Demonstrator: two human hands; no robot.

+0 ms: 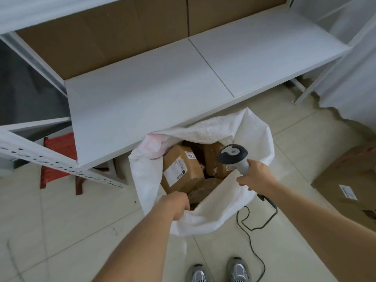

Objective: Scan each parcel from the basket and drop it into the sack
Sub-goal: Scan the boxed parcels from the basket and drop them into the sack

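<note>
A white woven sack stands open on the tiled floor in front of me. Several brown cardboard parcels lie inside it; the nearest parcel shows a white shipping label on top. My left hand reaches into the sack's near left rim, its fingers hidden behind the fabric and among the parcels. My right hand grips the handle of a grey and black barcode scanner, held over the sack's right side. The scanner's black cable trails over the floor. No basket is in view.
A white metal shelf runs across just behind the sack, with a perforated post at the left. Something red sits under it. A large cardboard box with a label lies at the right. My shoes are below.
</note>
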